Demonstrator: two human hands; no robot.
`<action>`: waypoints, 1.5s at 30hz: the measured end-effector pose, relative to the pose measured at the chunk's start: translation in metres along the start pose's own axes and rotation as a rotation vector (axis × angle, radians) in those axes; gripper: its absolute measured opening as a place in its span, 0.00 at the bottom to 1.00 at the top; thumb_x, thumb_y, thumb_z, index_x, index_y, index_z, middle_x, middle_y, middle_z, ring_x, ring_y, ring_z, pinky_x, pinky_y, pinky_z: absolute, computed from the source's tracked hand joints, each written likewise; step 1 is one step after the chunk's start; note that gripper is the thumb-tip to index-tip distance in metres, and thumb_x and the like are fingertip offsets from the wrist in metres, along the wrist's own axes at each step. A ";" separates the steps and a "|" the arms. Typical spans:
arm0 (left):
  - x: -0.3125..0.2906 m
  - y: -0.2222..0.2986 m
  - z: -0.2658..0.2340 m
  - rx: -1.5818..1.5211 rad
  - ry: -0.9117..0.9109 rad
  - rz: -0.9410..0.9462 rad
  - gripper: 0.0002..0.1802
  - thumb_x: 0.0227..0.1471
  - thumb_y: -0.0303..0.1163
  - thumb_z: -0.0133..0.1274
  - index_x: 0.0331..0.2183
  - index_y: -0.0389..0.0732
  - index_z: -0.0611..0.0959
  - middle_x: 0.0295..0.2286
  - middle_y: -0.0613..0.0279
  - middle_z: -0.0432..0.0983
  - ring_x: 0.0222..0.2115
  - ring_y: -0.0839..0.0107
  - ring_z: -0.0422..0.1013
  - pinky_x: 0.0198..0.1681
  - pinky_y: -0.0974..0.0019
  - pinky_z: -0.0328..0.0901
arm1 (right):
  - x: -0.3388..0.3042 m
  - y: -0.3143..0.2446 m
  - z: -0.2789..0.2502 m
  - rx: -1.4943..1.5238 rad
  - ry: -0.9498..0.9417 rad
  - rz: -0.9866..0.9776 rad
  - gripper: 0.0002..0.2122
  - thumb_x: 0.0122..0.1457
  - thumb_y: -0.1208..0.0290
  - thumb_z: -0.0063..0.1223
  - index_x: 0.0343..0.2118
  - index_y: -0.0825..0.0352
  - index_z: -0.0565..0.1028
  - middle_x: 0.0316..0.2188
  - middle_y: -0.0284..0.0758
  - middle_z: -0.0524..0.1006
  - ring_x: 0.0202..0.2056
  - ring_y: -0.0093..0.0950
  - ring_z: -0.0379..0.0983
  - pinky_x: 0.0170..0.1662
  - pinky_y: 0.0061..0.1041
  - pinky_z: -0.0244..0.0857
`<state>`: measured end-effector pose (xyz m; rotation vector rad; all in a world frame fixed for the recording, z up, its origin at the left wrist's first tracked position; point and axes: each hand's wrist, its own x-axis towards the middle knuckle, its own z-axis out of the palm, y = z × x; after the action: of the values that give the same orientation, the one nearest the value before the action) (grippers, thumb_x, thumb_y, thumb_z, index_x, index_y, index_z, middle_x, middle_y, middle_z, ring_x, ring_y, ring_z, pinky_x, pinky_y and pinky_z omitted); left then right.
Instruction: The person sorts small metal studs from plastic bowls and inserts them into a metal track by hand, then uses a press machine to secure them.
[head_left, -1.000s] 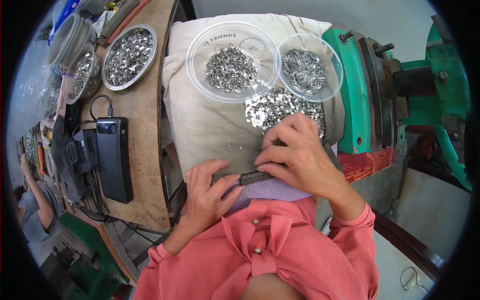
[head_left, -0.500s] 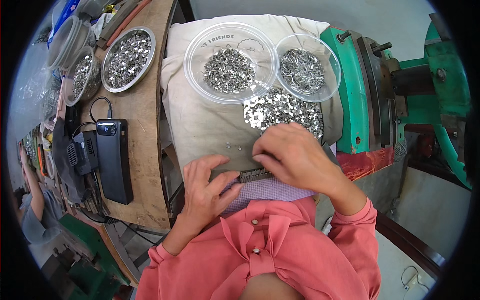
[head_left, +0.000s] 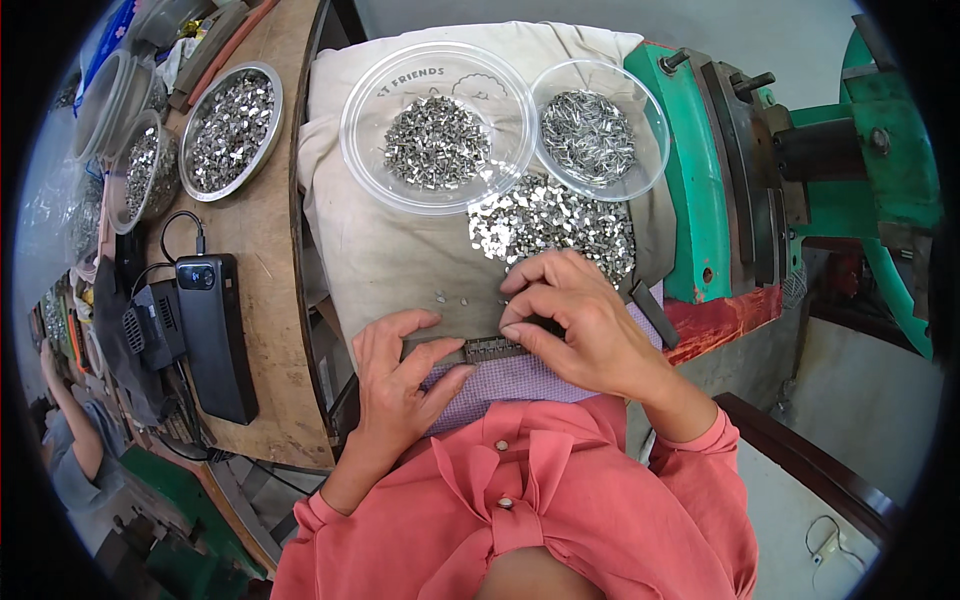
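Note:
A narrow slotted metal strip (head_left: 492, 348) lies across the near edge of the cloth-covered work surface, over purple checked fabric (head_left: 500, 378). At its left end rests my left hand (head_left: 395, 375), fingers spread, index fingertip touching the strip and thumb just nearer to me. Above the strip's right part, my right hand (head_left: 585, 325) is closed in a pinch; whatever lies between its fingertips is too small or hidden to name. Just beyond it spreads a loose pile of small shiny metal pieces (head_left: 550, 225). A few single pieces (head_left: 441, 297) lie on the cloth between my hands.
Two clear plastic tubs, one with small metal pieces (head_left: 437, 142), one with thin pins (head_left: 587, 138), stand at the back. Left are a wooden bench (head_left: 285, 370), a metal bowl (head_left: 275, 130) and a black power bank (head_left: 222, 340). A green machine (head_left: 690, 180) borders the right.
The whole view has shifted slightly, so things sit a little further left. My right hand has turned, its fingertips and thumb now showing more. My left hand stays at the strip's end.

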<state>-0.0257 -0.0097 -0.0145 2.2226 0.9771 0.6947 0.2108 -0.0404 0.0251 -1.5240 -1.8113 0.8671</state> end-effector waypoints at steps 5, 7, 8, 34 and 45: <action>-0.001 -0.001 0.000 -0.002 0.002 0.001 0.20 0.35 0.32 0.71 0.35 0.45 0.86 0.42 0.59 0.74 0.43 0.60 0.70 0.45 0.59 0.59 | 0.003 -0.008 0.005 -0.056 -0.050 0.023 0.04 0.51 0.72 0.62 0.28 0.64 0.79 0.39 0.33 0.74 0.43 0.34 0.68 0.46 0.34 0.58; -0.001 -0.001 0.000 -0.001 -0.001 0.003 0.20 0.35 0.32 0.71 0.35 0.45 0.86 0.43 0.59 0.74 0.43 0.60 0.70 0.45 0.59 0.59 | 0.003 -0.011 0.006 -0.098 -0.076 0.036 0.05 0.50 0.72 0.64 0.29 0.63 0.80 0.41 0.32 0.74 0.43 0.33 0.67 0.47 0.33 0.57; -0.001 -0.001 0.000 -0.003 -0.001 0.003 0.20 0.35 0.32 0.71 0.35 0.45 0.86 0.43 0.59 0.74 0.43 0.60 0.70 0.45 0.59 0.59 | 0.004 -0.011 0.007 -0.098 -0.076 0.037 0.05 0.50 0.72 0.64 0.29 0.63 0.80 0.41 0.32 0.74 0.43 0.33 0.67 0.47 0.33 0.57; -0.005 0.001 0.006 0.006 0.034 -0.006 0.17 0.32 0.31 0.71 0.31 0.42 0.86 0.42 0.53 0.76 0.44 0.56 0.71 0.49 0.55 0.59 | 0.081 0.047 -0.078 -0.831 0.264 0.045 0.05 0.45 0.67 0.66 0.23 0.61 0.84 0.26 0.36 0.81 0.34 0.38 0.74 0.41 0.37 0.64; -0.009 -0.003 0.006 0.030 0.034 0.051 0.19 0.33 0.30 0.72 0.33 0.43 0.84 0.43 0.53 0.75 0.44 0.55 0.71 0.49 0.54 0.60 | 0.073 0.049 -0.086 -0.681 0.285 0.104 0.07 0.49 0.65 0.65 0.27 0.62 0.84 0.24 0.39 0.81 0.32 0.40 0.77 0.38 0.39 0.68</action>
<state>-0.0287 -0.0173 -0.0226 2.2752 0.9565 0.7477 0.2967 0.0456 0.0400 -2.0380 -1.9146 0.0363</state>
